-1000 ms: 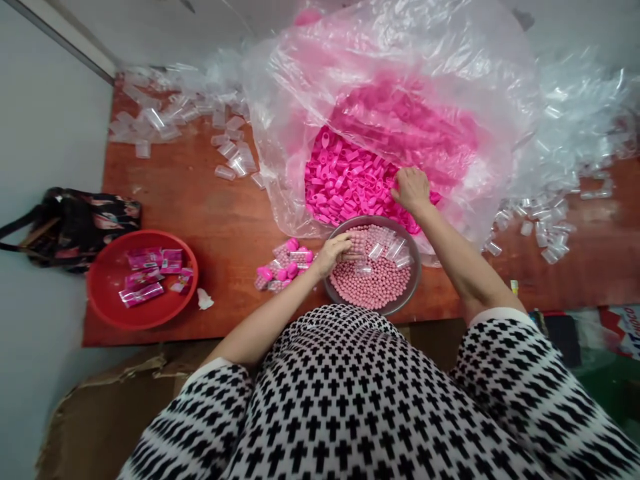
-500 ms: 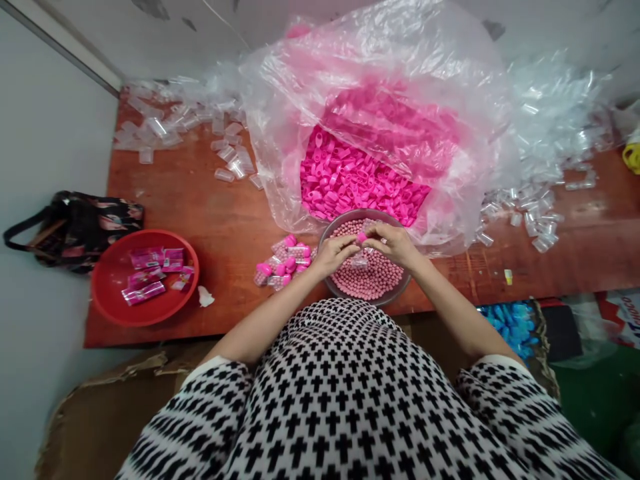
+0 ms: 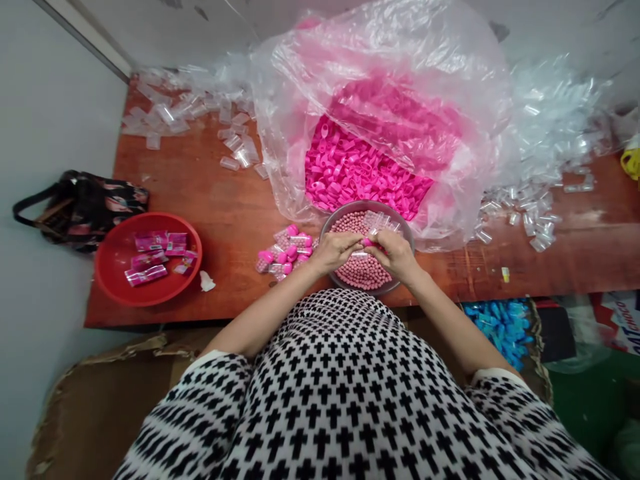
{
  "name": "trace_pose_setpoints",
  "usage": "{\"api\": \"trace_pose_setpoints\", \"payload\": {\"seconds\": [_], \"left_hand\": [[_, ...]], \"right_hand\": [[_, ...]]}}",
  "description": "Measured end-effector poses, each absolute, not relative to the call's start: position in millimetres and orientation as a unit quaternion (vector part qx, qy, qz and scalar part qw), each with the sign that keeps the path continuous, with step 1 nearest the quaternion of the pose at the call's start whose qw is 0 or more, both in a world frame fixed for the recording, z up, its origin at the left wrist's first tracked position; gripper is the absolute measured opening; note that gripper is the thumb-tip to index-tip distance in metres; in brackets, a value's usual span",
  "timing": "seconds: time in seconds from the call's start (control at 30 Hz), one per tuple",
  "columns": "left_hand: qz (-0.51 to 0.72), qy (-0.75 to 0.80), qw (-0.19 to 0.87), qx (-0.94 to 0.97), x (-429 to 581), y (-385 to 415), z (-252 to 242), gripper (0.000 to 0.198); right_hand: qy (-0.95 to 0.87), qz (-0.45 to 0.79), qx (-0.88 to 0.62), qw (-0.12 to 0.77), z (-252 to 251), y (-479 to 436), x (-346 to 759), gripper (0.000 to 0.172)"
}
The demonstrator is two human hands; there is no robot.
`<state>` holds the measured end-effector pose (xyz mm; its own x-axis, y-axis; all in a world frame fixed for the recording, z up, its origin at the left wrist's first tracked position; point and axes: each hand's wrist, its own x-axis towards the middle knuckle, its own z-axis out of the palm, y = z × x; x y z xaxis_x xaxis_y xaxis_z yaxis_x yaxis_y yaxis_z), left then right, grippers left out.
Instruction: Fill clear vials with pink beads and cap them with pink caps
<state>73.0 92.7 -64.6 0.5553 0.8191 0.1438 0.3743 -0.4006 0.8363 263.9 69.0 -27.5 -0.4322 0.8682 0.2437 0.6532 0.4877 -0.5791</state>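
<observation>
My left hand (image 3: pixel 336 250) and my right hand (image 3: pixel 395 252) meet over a metal bowl (image 3: pixel 406 235) of small pink beads. Both are closed on a small clear tube with a pink cap (image 3: pixel 368 243) between them. Just beyond the bowl lies a heap of loose pink caps (image 3: pixel 350 170) inside an open clear plastic bag (image 3: pixel 380 87). A small pile of filled, capped tubes (image 3: pixel 283 257) lies left of the bowl, close to my left hand.
A red basin (image 3: pixel 117 250) with pink packets sits at the left of the wooden table (image 3: pixel 220 213). Empty clear tubes (image 3: pixel 535 213) are strewn at the right and also at the back left. A dark bag (image 3: pixel 85 207) lies off the left edge. Blue caps (image 3: pixel 500 327) show below the table.
My right hand came back from the pink cap heap to the bowl and joined my left hand on the tube. Both hands have drawn slightly closer together.
</observation>
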Motion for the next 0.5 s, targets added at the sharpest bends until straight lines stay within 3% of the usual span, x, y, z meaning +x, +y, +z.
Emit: {"api": "trace_pose_setpoints", "payload": {"seconds": [0.1, 0.2, 0.33, 0.43, 0.5], "left_hand": [[0.259, 0.371, 0.379, 0.807, 75, 93, -61, 0.026], [0.292, 0.367, 0.458, 0.755, 78, 91, -59, 0.029], [0.386, 0.391, 0.620, 0.560, 83, 87, -60, 0.043], [0.428, 0.413, 0.655, 0.467, 82, 86, -62, 0.051], [0.431, 0.421, 0.653, 0.459, 79, 86, -63, 0.053]], "right_hand": [[-0.821, 0.190, -0.470, 0.263, -30, 64, 262, 0.016], [-0.790, 0.239, -0.487, 0.286, -25, 65, 263, 0.016], [-0.662, 0.425, -0.501, 0.361, -16, 71, 271, 0.028], [-0.532, 0.575, -0.467, 0.410, -21, 70, 278, 0.043], [-0.474, 0.628, -0.454, 0.418, -27, 67, 280, 0.043]]}}
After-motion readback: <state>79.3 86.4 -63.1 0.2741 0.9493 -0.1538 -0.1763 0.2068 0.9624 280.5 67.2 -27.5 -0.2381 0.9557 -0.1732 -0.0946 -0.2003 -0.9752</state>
